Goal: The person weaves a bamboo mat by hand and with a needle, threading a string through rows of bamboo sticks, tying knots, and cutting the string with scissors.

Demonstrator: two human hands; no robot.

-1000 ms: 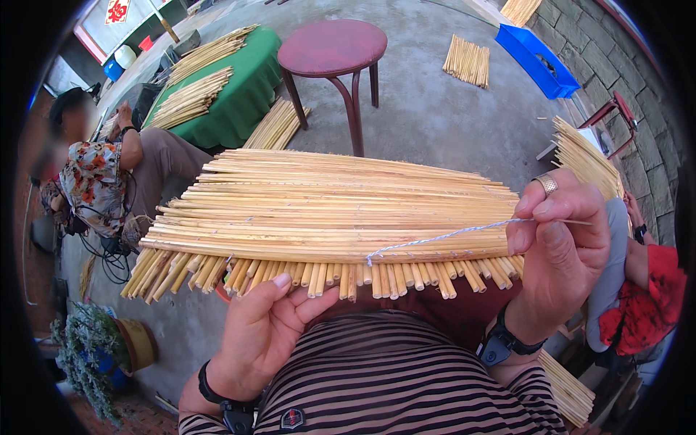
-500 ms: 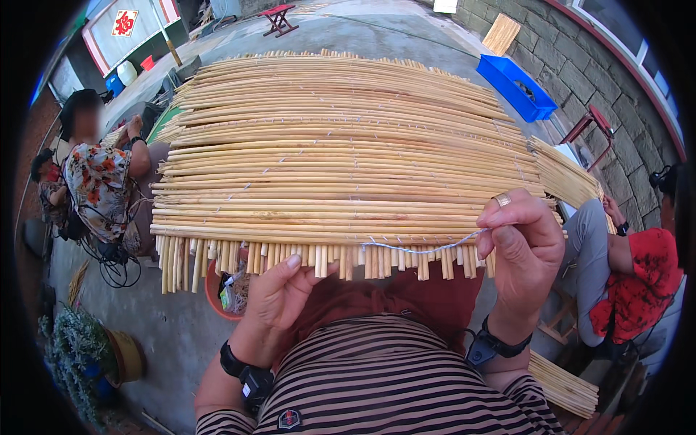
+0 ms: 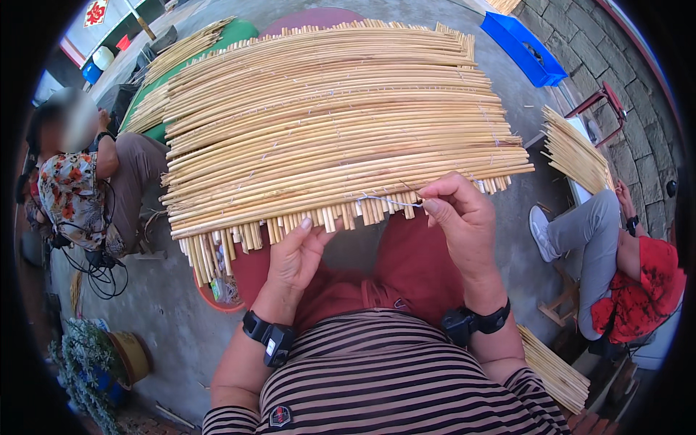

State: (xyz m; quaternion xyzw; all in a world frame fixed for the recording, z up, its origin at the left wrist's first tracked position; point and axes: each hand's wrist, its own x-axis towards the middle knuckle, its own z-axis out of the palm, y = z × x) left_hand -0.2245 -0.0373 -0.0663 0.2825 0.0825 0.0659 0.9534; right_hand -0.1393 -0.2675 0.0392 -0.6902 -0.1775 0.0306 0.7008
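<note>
A wide mat of pale reed stalks [image 3: 341,130], stitched with rows of white thread, spreads in front of me. Beneath its near side, the ends of a crosswise layer of stalks [image 3: 286,226] stick out. My left hand [image 3: 296,254] grips these ends, thumb on top and fingers partly hidden under them. My right hand [image 3: 460,214] pinches a pale blue-white thread [image 3: 388,201] just above the near edge. The thread runs left from the fingertips to the mat. A thin dark sliver, perhaps a needle, shows at the same fingertips.
Under the mat's near left corner stands an orange tub [image 3: 217,293]. One person [image 3: 76,174] sits at left, another [image 3: 638,283] at right by a smaller reed panel [image 3: 576,148]. A blue crate [image 3: 522,49] lies far right. More reeds [image 3: 554,370] lie at lower right; a potted plant [image 3: 87,362] stands lower left.
My right hand has come left and closer to the mat's edge, and the thread span between it and the mat is shorter. The left hand keeps its grip. The whole view has shifted.
</note>
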